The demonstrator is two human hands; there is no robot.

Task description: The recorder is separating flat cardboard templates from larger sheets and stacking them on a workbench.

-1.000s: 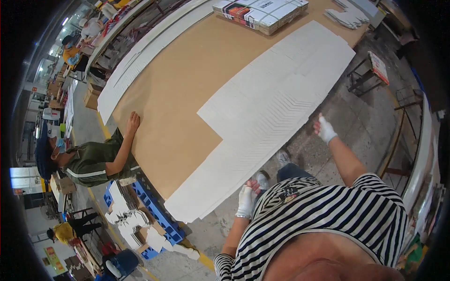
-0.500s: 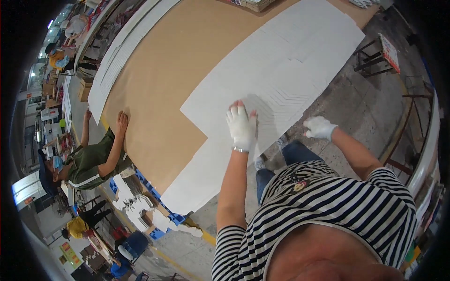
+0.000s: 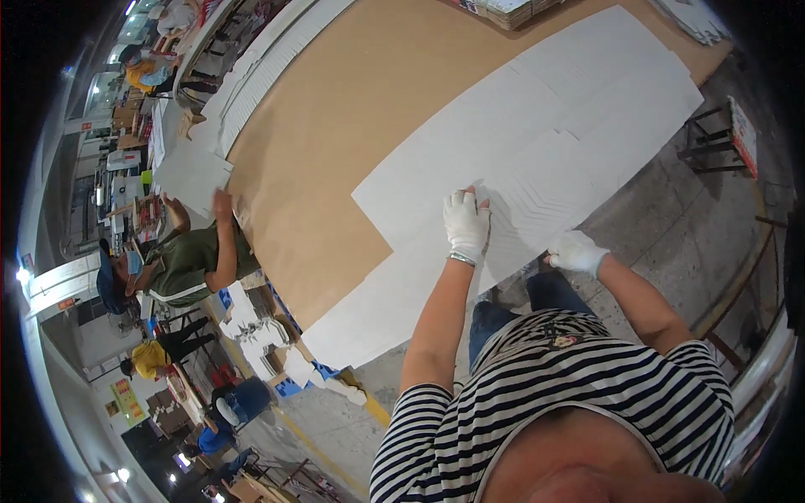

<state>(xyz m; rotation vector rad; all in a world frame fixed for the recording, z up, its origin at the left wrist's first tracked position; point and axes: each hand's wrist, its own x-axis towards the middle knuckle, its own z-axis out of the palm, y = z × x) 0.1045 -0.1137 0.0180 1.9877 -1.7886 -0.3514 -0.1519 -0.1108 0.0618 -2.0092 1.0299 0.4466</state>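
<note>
Long overlapping white cardboard sheets lie fanned across the brown-covered table, with stepped edges and slits. On their near part rests my left hand, in a white glove with bare fingertips, palm down and fingers stretched out. My right hand, gloved the same way, is just beside the sheets' near edge with its fingers curled in. Whether anything is inside those fingers is hidden.
Across the table at left, a co-worker in a green shirt has both hands by a lifted white sheet. A cardboard stack lies at the far edge. White offcuts pile at lower left. A stool stands at right.
My right hand has come closer to the sheets' near edge; my left hand stays on the sheets with its fingers closer together. The co-worker's white sheet has swung away from the table.
</note>
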